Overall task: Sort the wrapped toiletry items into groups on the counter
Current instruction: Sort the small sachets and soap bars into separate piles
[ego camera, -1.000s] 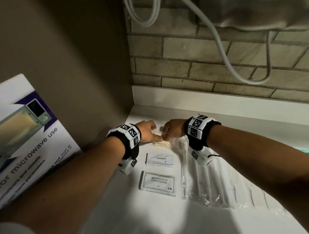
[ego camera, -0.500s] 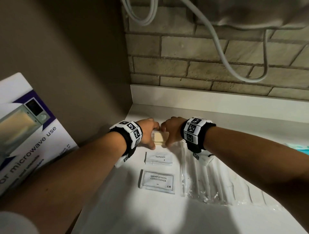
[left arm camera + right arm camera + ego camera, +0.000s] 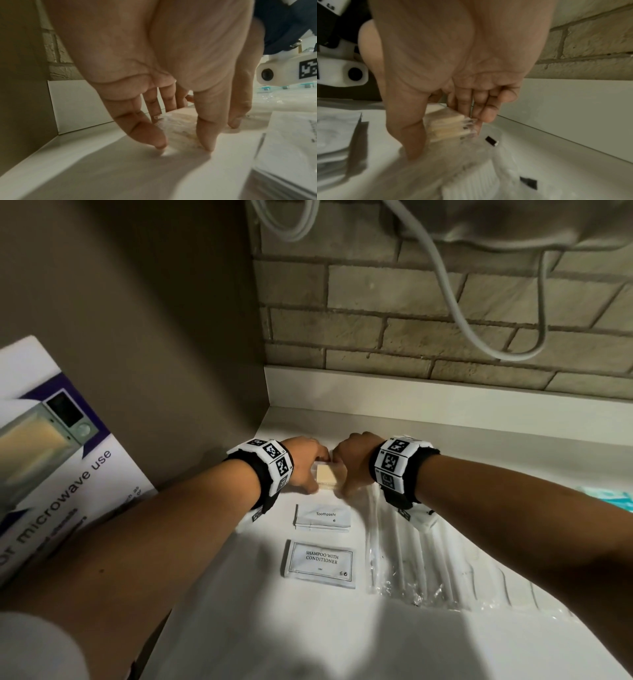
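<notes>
A white counter set into a corner below a brick wall carries wrapped toiletries in groups. Along its right side lie clear-wrapped toothbrushes, side by side; at centre, a "Shampoo with Conditioner" sachet, and just beyond it a small stack of toothpaste sachets. Nearest the wall, the person's left hand and right hand bracket a small stack of cellophane-wrapped soap bars, resting on the counter; fingers and thumbs point down against its opposite sides, pinching the stack between them, as the wrist views show. The bars look light and stiff, but the film is likely slippery, so the stack could slide apart; holding it by its side edges seems safest.
</notes>
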A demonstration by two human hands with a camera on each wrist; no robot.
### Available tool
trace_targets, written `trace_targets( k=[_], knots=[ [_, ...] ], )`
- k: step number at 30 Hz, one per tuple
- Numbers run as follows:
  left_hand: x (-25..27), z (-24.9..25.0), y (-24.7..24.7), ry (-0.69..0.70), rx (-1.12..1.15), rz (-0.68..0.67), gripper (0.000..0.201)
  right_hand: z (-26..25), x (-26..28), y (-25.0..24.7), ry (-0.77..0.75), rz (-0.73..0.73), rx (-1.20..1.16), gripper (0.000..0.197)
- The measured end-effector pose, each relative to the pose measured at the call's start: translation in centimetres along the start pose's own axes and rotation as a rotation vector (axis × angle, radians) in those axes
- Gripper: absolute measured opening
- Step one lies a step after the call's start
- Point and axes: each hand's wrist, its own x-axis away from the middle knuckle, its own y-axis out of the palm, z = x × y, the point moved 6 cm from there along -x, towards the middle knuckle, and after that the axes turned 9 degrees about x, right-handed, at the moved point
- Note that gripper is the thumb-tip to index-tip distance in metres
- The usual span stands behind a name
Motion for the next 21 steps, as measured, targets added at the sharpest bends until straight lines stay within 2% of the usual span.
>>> trace_targets(
  k=[3, 8, 21],
  knots=[
    [-0.2, -0.3, 0.0, -0.026, 0.008, 0.002, 0.041, -0.1, 0.0, 0.1, -0.001, 0.015, -0.01, 0.05],
    [-0.6, -0.6, -0.1, -0.068, 0.05, -0.03, 0.05, -0.1, 0.0, 0.3, -0.02, -0.006, -0.107, 0.047],
    [-1.0, -0.8, 0.2, -0.069, 0.037, -0.039, 0.049, -0.3, -0.3, 0.5, -0.012, 0.009, -0.176, 0.046]
  ],
)
